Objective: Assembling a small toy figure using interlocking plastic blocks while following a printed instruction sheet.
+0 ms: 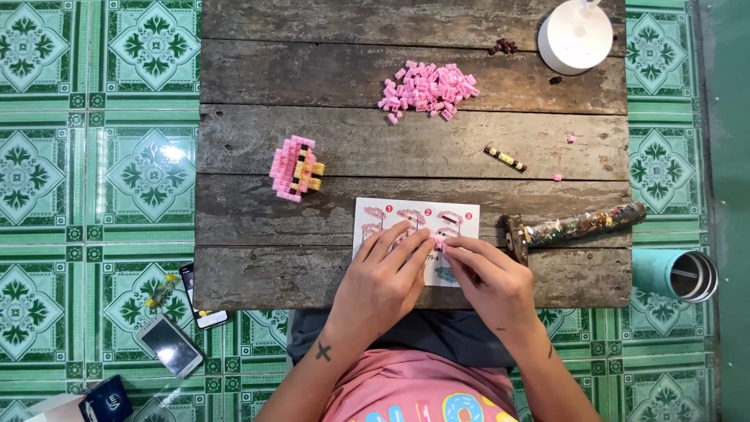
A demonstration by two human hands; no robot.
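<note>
So from the head cam: both hands sit on the instruction sheet (416, 227). The left hand (380, 281) is spread flat, holding nothing; the right hand (491, 283) pinches a tiny pink brick (439, 244). Above the sheet lies the pink brick pile (428, 88), left of it a half-built pink model (294, 168).

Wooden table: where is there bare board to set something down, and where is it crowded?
Bare: the top-left planks of the table above the pink model, and the near-left plank left of the left hand. Crowded: the instruction sheet under both hands, the right hand beside the glittery tube, and the pink brick pile.
</note>
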